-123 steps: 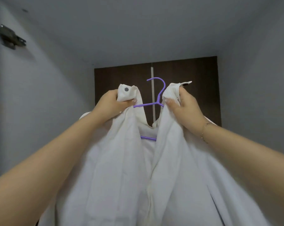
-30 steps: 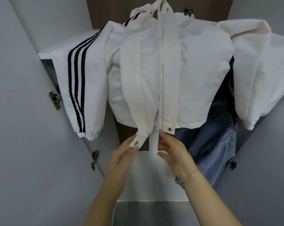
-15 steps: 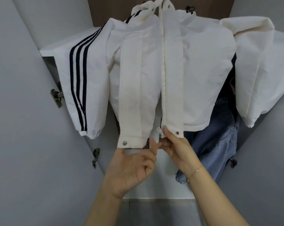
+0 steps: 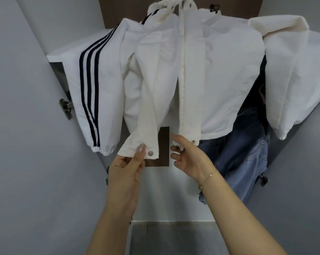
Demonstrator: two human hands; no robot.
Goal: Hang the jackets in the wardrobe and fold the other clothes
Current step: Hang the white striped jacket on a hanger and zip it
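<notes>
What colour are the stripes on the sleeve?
Dark navy, nearly black: three stripes down the white sleeve, head view.

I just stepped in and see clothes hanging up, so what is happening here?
A person is tidying a white jacket that hangs in an open wardrobe. The left hand pinches the bottom corner of one front flap, by a metal snap. The right hand holds the bottom of the other front edge, at the zipper. The two edges are apart at the bottom, so the jacket is not zipped there. A blue denim garment hangs behind it.
</notes>
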